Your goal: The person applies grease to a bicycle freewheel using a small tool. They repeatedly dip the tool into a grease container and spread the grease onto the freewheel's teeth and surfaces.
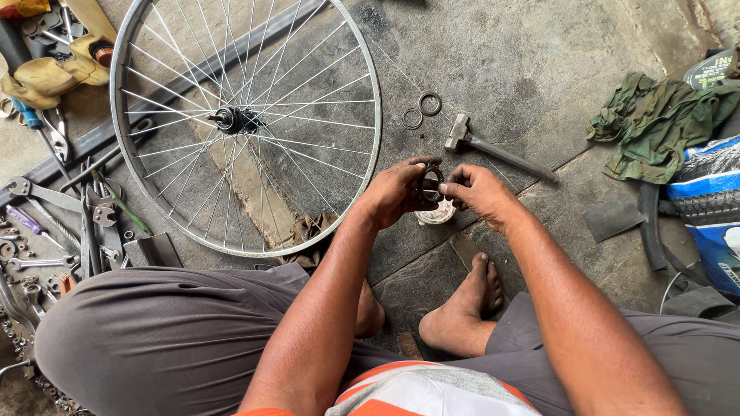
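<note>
My left hand (397, 192) and my right hand (472, 192) meet over the concrete floor and together grip a small dark metal ring-shaped part (430, 185), held upright between the fingertips. Directly under it on the floor lies a pale round part (438, 215). A spoked bicycle wheel (245, 123) lies flat to the left, its rim close to my left wrist. Two loose metal rings (422, 111) and a hammer (493, 148) lie just beyond my hands.
Wrenches and other tools (62, 223) are scattered along the left edge. A green rag (655, 123), tyres and a blue package (713, 208) crowd the right. My bare foot (466, 308) rests on the floor below my hands, my knees on either side.
</note>
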